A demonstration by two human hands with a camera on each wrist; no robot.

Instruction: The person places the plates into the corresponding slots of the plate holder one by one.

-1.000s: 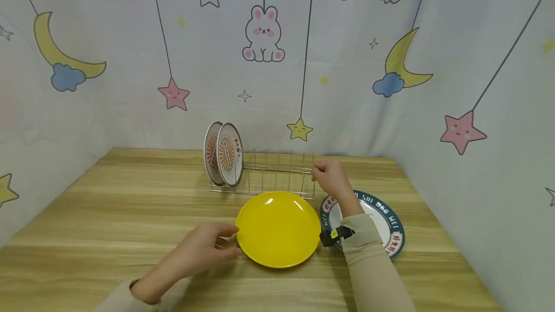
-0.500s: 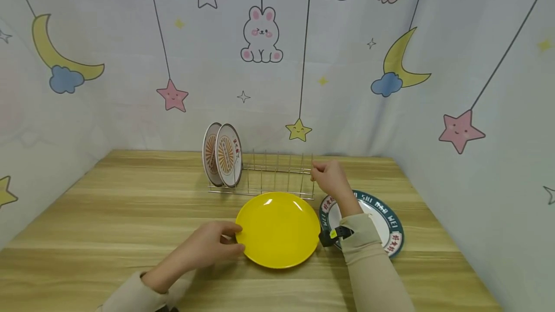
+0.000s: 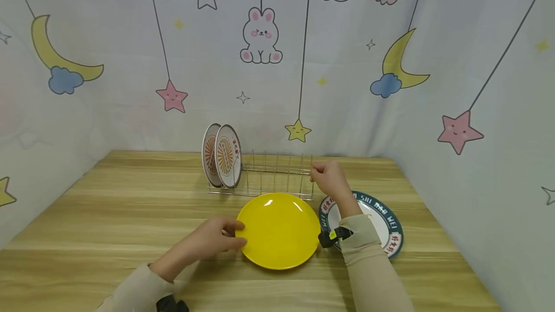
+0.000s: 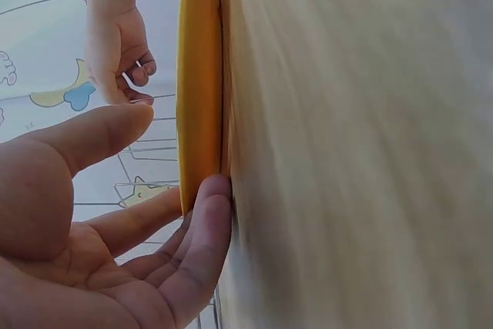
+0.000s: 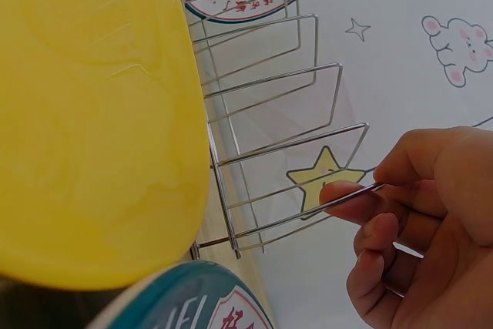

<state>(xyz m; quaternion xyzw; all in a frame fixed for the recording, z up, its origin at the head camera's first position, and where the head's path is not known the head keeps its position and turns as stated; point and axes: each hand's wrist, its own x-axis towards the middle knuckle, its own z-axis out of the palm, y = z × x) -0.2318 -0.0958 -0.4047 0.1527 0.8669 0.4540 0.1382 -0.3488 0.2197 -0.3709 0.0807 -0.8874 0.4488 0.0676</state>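
Note:
A yellow plate (image 3: 279, 230) lies flat on the table. My left hand (image 3: 214, 239) is at its left edge. In the left wrist view, fingers of my left hand (image 4: 139, 244) touch the plate's rim low by the tabletop, while the thumb stays apart from it. My right hand (image 3: 331, 178) pinches the end wire of a metal dish rack (image 3: 277, 179) between thumb and index finger, as the right wrist view of the rack (image 5: 285, 144) shows. Two patterned white plates (image 3: 227, 156) stand upright in the rack's left slots.
A white plate with a green lettered rim (image 3: 392, 225) lies on the right, partly hidden under my right forearm. The wooden table (image 3: 130, 206) ends at a white cloth backdrop (image 3: 208, 52) printed with stars and rabbits.
My left hand has shifted slightly right, its fingertips now reaching over the yellow plate's rim. My right hand keeps its pinch on the rack. The plates have not moved noticeably.

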